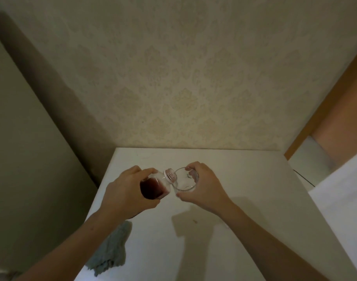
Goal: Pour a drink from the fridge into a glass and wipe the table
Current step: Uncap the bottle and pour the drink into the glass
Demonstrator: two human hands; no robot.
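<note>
My left hand [127,193] grips a clear plastic bottle [156,186] of dark red drink, tilted to the right with its open neck at the rim of a clear drinking glass [184,182]. My right hand [204,187] wraps around the glass from the right and holds it above the white table [224,240]. The glass looks empty apart from a faint reddish tint near its rim. A crumpled grey-green cloth [112,252] lies on the table's left front edge, partly under my left forearm.
The table stands against a patterned beige wall [183,88]. A tall pale panel [21,159] flanks it on the left. An orange-brown door frame [325,102] is at the right. A small brown speck [195,221] lies on the table below the glass.
</note>
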